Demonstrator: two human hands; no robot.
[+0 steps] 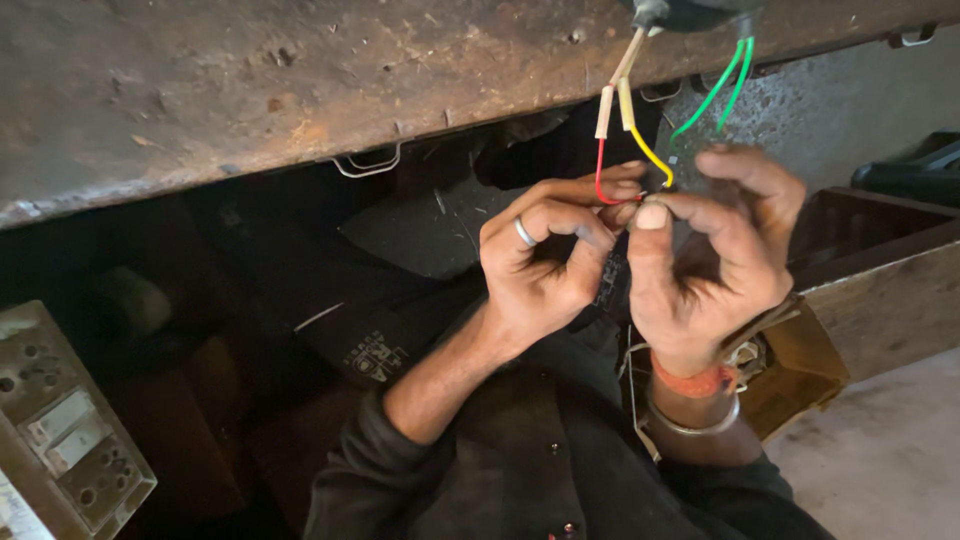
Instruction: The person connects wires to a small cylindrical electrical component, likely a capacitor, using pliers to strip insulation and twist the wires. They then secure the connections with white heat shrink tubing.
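Observation:
A red wire and a yellow wire hang from cream sleeves under a rusty metal slab. Two green wires hang beside them. My left hand, with a ring on one finger, pinches the looped end of the red wire. My right hand, with a red thread and a metal bangle at the wrist, pinches the yellow wire's end next to it. The fingertips of both hands meet around the wire ends, which are partly hidden.
A worn switch-and-socket board lies at the lower left. A wooden box edge runs along the right, with pale floor below it. Wire clips hang from the slab's lower edge. Dark clothing fills the middle.

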